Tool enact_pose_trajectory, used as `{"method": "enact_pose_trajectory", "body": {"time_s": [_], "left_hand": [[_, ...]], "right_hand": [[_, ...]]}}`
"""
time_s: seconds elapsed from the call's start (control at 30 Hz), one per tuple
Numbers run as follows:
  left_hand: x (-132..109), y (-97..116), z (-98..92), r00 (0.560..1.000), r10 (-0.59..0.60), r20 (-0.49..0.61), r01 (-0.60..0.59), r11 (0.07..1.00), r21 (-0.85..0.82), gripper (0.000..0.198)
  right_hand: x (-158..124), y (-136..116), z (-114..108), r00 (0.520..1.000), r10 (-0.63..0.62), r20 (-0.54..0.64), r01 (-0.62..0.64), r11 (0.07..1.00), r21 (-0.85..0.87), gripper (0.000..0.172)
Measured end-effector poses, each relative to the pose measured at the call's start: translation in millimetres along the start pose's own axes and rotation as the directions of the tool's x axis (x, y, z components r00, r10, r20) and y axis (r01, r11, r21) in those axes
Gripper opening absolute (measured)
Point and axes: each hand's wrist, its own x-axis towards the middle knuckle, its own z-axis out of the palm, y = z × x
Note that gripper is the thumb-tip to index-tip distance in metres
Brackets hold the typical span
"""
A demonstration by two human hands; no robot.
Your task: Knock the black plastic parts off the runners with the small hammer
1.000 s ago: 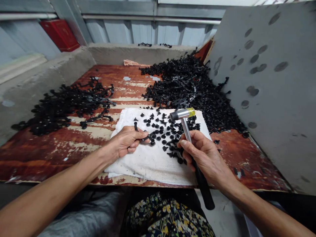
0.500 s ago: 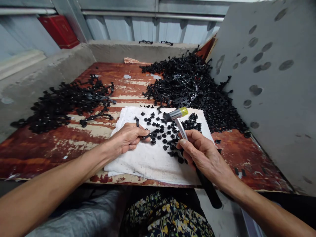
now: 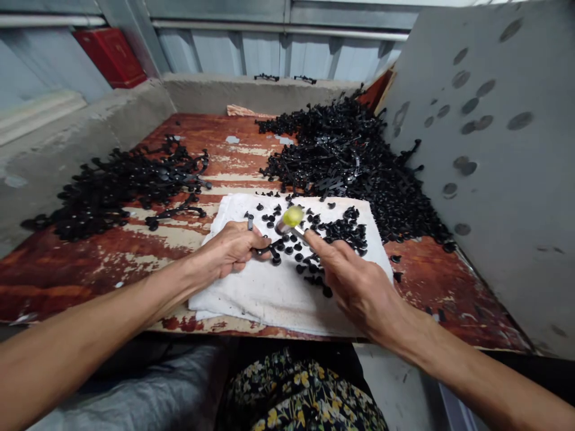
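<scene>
One hammer point(image 3: 291, 217) in right hand point(image 3: 359, 290)

Pale corrugated wall point(image 3: 215, 57), concrete ledge point(image 3: 224, 93)

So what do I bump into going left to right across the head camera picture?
Small pile of black parts → left hand pinching a black strip → hammer with its yellow tip → right hand gripping it → grey spotted board.
</scene>
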Motion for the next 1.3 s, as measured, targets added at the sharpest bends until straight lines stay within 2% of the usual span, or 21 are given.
{"method": "enact_pose_trajectory", "body": {"time_s": [0.07, 0.2, 0.23, 0.33, 0.37, 0.5, 0.53, 0.63, 0.73, 0.87, 0.9, 0.97, 1.03, 1.07, 1.13, 1.2, 1.3], "left_hand": [[-0.3, -2.0, -0.4, 1.000, 0.004, -0.001, -0.004, 1.000, -0.004, 0.019], [-0.4, -4.8, -1.0, 0.999, 0.027, 0.031, -0.026, 0.999, -0.020, 0.021], [0.2, -5.6, -1.2, 0.999, 0.034, 0.036, -0.033, 0.999, -0.020, 0.020], [4.1, -8.9, -2.8, 0.999, 0.042, 0.023, -0.042, 0.999, -0.001, 0.017], [5.8, -10.2, -3.7, 0.999, 0.043, 0.025, -0.043, 0.999, 0.003, 0.017], [10.3, -13.9, -6.5, 0.996, 0.068, 0.060, -0.067, 0.998, -0.014, 0.020], [10.3, -14.0, -6.5, 0.996, 0.070, 0.053, -0.070, 0.998, -0.012, 0.019], [8.2, -12.5, -4.7, 0.998, 0.056, 0.023, -0.056, 0.998, 0.003, 0.018], [5.9, -9.7, -1.6, 0.999, 0.028, 0.029, -0.028, 0.999, 0.016, 0.018], [3.2, -2.7, -1.7, 0.999, 0.034, 0.012, -0.035, 0.992, 0.120, 0.015], [1.7, -0.3, -3.2, 0.999, 0.050, 0.000, -0.049, 0.985, 0.163, 0.015], [-3.0, 4.0, -7.4, 0.994, 0.111, -0.011, -0.105, 0.969, 0.225, 0.017], [-9.2, 5.7, -11.8, 0.987, 0.156, 0.035, -0.159, 0.963, 0.219, 0.018], [-12.2, 5.0, -13.4, 0.985, 0.150, 0.089, -0.165, 0.966, 0.200, 0.019], [-16.4, -0.1, -14.6, 0.966, 0.113, 0.234, -0.158, 0.970, 0.183, 0.024], [-16.8, -8.3, -13.1, 0.927, 0.134, 0.350, -0.214, 0.956, 0.202, 0.031], [-11.0, -20.2, -8.4, 0.869, 0.220, 0.443, -0.339, 0.917, 0.210, 0.037]], "right_hand": [[1.2, -0.4, -2.1, 0.999, -0.007, 0.032, 0.008, 1.000, -0.029, 0.057], [1.8, -4.6, -5.7, 0.988, -0.015, -0.152, 0.021, 0.999, 0.039, 0.063], [1.9, -5.0, -6.0, 0.991, -0.021, -0.131, 0.023, 1.000, 0.019, 0.065], [2.8, -4.0, -5.5, 0.996, -0.020, 0.082, 0.026, 0.997, -0.073, 0.065], [3.2, -3.6, -5.1, 0.995, -0.017, 0.101, 0.025, 0.997, -0.074, 0.064], [3.2, -2.8, -3.3, 0.997, -0.004, -0.079, 0.002, 1.000, -0.016, 0.060], [2.6, -2.2, -2.5, 0.998, -0.012, -0.066, 0.010, 0.999, -0.035, 0.059], [-0.5, 0.6, 0.1, 0.996, -0.042, 0.077, 0.048, 0.995, -0.086, 0.059], [-2.7, 2.0, 1.5, 0.999, -0.027, 0.017, 0.028, 0.998, -0.064, 0.062], [0.7, 2.6, -0.5, 0.991, -0.018, 0.132, 0.033, 0.994, -0.108, 0.057], [1.6, 3.0, -1.8, 0.995, -0.024, 0.101, 0.032, 0.997, -0.074, 0.055], [1.3, 4.6, -5.2, 0.998, -0.027, -0.052, 0.029, 0.999, 0.041, 0.053], [-2.9, 7.8, -8.8, 0.982, 0.035, -0.183, -0.007, 0.989, 0.148, 0.049], [-6.5, 10.2, -10.2, 0.973, 0.103, -0.205, -0.063, 0.979, 0.193, 0.047], [-15.8, 16.3, -11.7, 0.941, 0.292, -0.173, -0.233, 0.926, 0.298, 0.043], [-25.6, 23.0, -11.3, 0.878, 0.470, -0.091, -0.394, 0.817, 0.421, 0.043], [-35.5, 29.7, -9.9, 0.797, 0.604, -0.007, -0.499, 0.664, 0.557, 0.046]]}}
